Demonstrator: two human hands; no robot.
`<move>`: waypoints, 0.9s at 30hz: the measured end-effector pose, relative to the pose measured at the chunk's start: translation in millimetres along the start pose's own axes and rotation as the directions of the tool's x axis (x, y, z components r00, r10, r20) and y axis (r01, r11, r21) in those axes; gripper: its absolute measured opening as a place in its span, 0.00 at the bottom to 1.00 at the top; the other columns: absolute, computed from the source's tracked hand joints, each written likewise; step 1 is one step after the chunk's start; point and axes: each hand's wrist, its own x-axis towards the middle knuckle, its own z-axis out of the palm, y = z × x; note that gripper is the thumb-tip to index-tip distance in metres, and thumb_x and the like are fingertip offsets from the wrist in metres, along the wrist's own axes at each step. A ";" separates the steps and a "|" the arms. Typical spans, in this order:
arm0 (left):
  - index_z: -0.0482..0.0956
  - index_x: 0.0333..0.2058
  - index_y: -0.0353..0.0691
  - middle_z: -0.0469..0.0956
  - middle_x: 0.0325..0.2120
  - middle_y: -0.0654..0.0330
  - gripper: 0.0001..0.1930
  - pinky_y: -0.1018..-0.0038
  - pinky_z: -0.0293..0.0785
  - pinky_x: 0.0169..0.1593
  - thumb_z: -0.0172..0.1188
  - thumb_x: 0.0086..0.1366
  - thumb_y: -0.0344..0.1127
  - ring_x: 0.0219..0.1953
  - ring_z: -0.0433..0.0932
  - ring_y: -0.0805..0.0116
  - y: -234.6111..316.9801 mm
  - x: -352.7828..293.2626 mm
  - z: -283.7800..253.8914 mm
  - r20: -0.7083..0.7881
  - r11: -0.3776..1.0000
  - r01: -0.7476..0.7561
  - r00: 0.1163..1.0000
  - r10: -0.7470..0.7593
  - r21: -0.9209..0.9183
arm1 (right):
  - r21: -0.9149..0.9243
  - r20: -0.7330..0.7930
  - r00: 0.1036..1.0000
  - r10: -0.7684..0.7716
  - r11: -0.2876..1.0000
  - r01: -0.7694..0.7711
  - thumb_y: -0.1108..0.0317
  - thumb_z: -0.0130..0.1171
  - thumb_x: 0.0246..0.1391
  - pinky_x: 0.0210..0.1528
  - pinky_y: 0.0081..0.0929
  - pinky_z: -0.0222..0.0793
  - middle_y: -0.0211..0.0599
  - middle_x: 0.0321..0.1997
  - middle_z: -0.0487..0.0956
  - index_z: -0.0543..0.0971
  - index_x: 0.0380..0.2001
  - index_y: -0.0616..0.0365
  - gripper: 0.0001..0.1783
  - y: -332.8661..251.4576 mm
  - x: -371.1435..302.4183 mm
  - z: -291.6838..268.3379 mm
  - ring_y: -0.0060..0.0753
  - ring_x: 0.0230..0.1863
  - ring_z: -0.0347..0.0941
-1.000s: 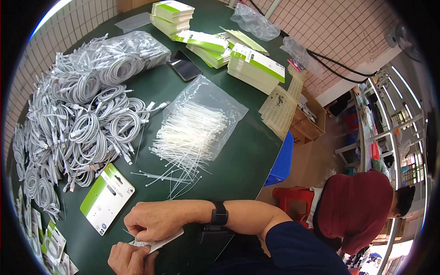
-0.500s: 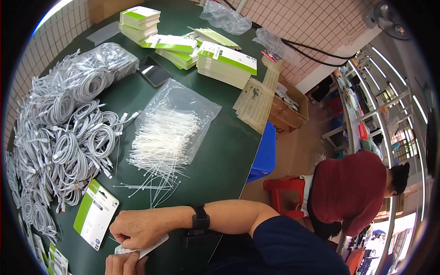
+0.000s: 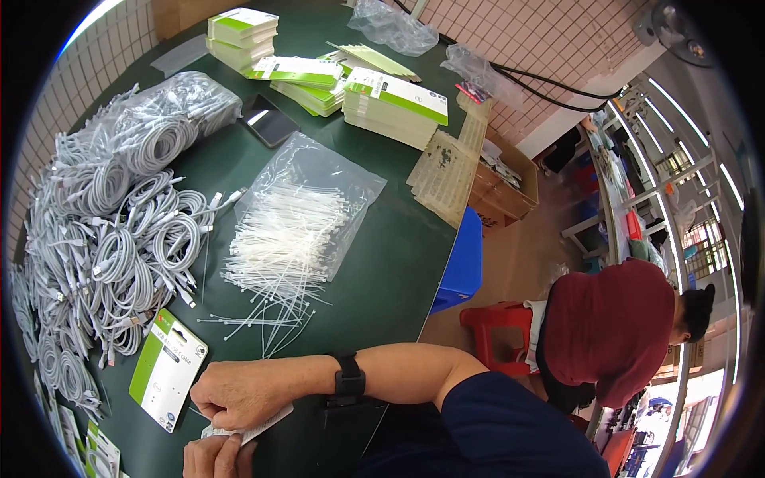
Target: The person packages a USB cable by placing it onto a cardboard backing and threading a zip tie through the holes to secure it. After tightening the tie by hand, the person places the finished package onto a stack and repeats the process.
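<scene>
the right hand [image 3: 243,394], with a black wristband [image 3: 349,378], bends over the near left part of the dark green table [image 3: 382,271], its fingers curled close on a white, thin, flat card [image 3: 267,425]; the left hand [image 3: 213,458] grips the same card from the near side, fingers bunched, probably to steady it while the right fingers press. what lies between the fingertips is hidden, so i cannot tell if anything else is pinched there. just beyond, to the left, a green-and-white hanging card with a punched slot [image 3: 167,370] lies flat, face up, seemingly left within easy reach. farther off, a clear plastic bag [image 3: 343,179] lies open, white plastic cable ties [image 3: 283,235] spilling from it toward the hands, perhaps so single ones come away easily. coiled grey cables with white plugs [image 3: 151,239] heap up along the left, and stacked green-and-white cards [image 3: 390,111] stand on the far side. as for writing, the loose card bears dark lines of print, a dark rounded label and small round symbols; lettering on the held card is too small to read.
</scene>
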 end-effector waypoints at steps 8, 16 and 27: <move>0.83 0.38 0.36 0.82 0.33 0.53 0.14 0.65 0.78 0.36 0.75 0.52 0.24 0.33 0.81 0.54 0.9 0.9 0.8 0.008 1.000 0.006 1.000 -0.006 0.004 | -0.022 0.005 1.000 0.000 1.000 0.000 0.74 0.56 0.44 0.26 0.35 0.67 0.47 0.21 0.78 0.76 0.22 0.68 0.06 2.2 0.4 -1.1 0.42 0.22 0.74; 0.78 0.36 0.37 0.79 0.31 0.53 0.16 0.65 0.74 0.35 0.72 0.47 0.22 0.32 0.78 0.53 -2.3 -14.0 3.2 0.003 0.998 0.051 0.999 -0.051 0.028 | 0.009 0.000 1.000 0.011 1.000 -0.011 0.74 0.56 0.44 0.27 0.36 0.67 0.47 0.21 0.78 0.76 0.22 0.68 0.06 -3.6 0.8 4.7 0.43 0.23 0.74; 0.79 0.40 0.39 0.78 0.35 0.58 0.17 0.67 0.72 0.36 0.70 0.50 0.27 0.34 0.76 0.59 -3.1 2.6 16.3 0.010 0.996 0.012 1.000 -0.013 0.086 | -0.089 0.006 1.000 0.010 0.996 -0.009 0.70 0.61 0.50 0.26 0.27 0.68 0.35 0.23 0.78 0.78 0.26 0.63 0.07 -1.0 -5.7 -21.1 0.25 0.23 0.74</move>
